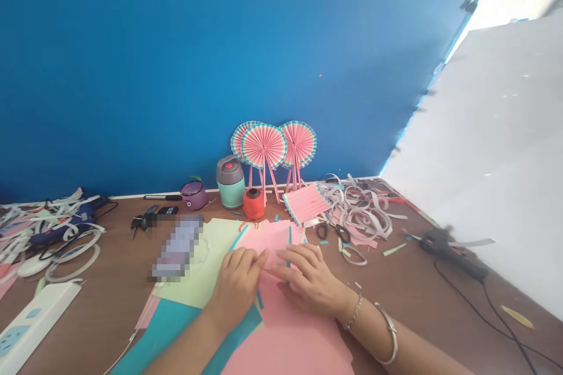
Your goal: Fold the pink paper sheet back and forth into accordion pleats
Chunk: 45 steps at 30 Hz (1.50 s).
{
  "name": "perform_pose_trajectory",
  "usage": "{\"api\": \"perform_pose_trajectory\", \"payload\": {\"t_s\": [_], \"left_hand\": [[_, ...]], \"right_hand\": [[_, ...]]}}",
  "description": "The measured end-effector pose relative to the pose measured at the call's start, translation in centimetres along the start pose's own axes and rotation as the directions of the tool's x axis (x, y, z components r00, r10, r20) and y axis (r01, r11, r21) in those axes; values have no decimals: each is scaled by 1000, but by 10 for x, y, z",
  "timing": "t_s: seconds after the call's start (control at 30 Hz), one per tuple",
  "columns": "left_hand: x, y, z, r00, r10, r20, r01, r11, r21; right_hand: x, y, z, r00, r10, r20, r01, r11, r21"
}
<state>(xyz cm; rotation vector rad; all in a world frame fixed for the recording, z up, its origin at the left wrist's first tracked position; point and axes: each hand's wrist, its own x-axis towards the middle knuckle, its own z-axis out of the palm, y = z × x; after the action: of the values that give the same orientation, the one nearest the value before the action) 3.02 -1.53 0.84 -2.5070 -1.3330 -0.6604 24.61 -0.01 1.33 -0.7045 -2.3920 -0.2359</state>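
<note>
Both hands rest on a pink paper sheet lying on the brown table. My left hand is curled, its fingertips pinching the folded far edge of the pink sheet. My right hand, with bracelets on the wrist, lies with fingers spread flat and pressing the same fold from the right. Teal paper and pale green paper lie beneath and to the left of the pink sheet.
Three pleated paper fans stand against the blue backdrop. Nearby are a mint flask, an orange thread spool, a purple pot, scissors, a pleated pink piece, paper strips, a glue gun, a power strip.
</note>
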Motion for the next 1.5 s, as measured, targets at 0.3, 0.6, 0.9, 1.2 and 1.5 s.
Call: {"api": "perform_pose_trajectory", "payload": {"t_s": [0.3, 0.6, 0.9, 1.2, 1.5], "left_hand": [[1, -7, 5, 975, 28, 221, -16, 998, -53], [0, -21, -2, 946, -139, 293, 224, 933, -280], [1, -26, 2, 861, -374, 346, 495, 773, -397], [1, -27, 2, 865, -366, 343, 480, 801, -357], [4, -31, 8, 851, -403, 337, 506, 803, -317]], "right_hand": [[-4, 19, 10, 961, 126, 246, -147, 986, 72], [-6, 29, 3, 905, 247, 346, -338, 912, 234], [-5, 30, 8, 840, 431, 330, -523, 803, 284], [-5, 31, 12, 824, 469, 319, -555, 780, 289], [-5, 35, 19, 786, 526, 325, -611, 741, 278]]}}
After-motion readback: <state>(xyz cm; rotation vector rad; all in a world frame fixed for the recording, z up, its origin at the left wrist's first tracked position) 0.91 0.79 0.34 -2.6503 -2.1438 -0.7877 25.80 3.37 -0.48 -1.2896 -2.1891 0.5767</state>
